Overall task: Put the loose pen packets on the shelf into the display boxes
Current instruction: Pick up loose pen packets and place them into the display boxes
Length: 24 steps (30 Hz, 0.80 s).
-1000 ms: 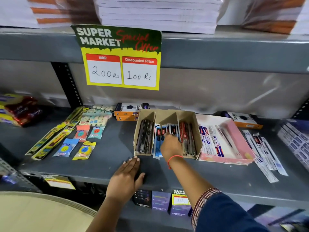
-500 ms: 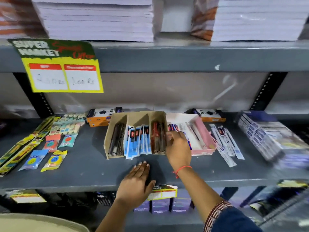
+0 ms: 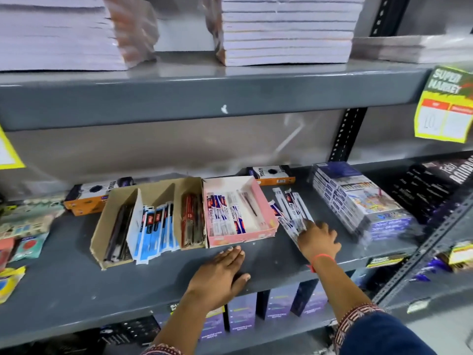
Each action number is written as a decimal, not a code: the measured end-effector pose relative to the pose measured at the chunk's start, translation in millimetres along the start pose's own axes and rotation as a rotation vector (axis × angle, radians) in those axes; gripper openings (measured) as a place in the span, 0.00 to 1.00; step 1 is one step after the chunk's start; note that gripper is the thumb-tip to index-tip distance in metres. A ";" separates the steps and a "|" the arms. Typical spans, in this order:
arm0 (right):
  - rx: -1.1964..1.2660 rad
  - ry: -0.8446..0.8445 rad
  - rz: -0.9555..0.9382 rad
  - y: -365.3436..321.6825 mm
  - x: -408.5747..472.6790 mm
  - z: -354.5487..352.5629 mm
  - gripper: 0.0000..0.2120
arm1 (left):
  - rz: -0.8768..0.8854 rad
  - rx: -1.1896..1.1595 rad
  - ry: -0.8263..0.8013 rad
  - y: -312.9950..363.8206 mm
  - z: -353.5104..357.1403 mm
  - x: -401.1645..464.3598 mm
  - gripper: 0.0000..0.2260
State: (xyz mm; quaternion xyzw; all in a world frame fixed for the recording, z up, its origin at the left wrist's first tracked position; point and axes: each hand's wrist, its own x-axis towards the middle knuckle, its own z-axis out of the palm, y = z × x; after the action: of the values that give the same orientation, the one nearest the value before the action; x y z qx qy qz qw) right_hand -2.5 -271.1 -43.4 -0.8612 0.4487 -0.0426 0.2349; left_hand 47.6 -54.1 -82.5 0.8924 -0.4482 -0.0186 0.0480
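A brown cardboard display box (image 3: 101, 228) with three compartments holds dark, blue and red pen packets. Beside it on the right a pink display box (image 3: 266, 211) holds white-and-blue pen packets. Several loose white-and-blue pen packets (image 3: 289, 203) lie on the grey shelf (image 3: 76, 283) right of the pink box. My right hand (image 3: 318, 239) rests on the near ends of these loose packets, fingers curled over them. My left hand (image 3: 220, 274) lies flat on the shelf's front edge, below the pink box, holding nothing.
A wrapped stack of blue boxes (image 3: 358, 198) sits right of the loose packets. Orange-and-black boxes (image 3: 272, 172) stand at the back. Eraser and small packets (image 3: 28, 242) lie at the left. Notebook stacks (image 3: 286, 29) fill the shelf above. A yellow price sign (image 3: 445, 106) hangs at right.
My right hand left the brown box, passed the pink box and now lies on the loose packets at the right. The view has swung rightward. The left hand stayed flat on the shelf.
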 end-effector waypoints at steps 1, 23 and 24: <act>-0.031 -0.027 -0.012 3.2 3.4 1.5 0.19 | 0.004 -0.013 0.000 -2.5 0.5 -0.6 0.38; 0.300 0.050 0.035 8.0 39.6 -12.9 0.13 | -0.053 -0.126 0.005 -5.8 5.7 -0.7 0.50; 0.331 0.063 0.041 8.6 38.3 -13.0 0.13 | -0.038 -0.099 0.024 -5.3 5.4 0.2 0.47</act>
State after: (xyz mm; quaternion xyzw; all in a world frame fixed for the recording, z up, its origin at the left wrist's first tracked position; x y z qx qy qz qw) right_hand 10.0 -310.5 -41.0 -0.7997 0.4603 -0.1381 0.3600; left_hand 51.5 -51.5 -88.4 0.8976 -0.4289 -0.0310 0.0970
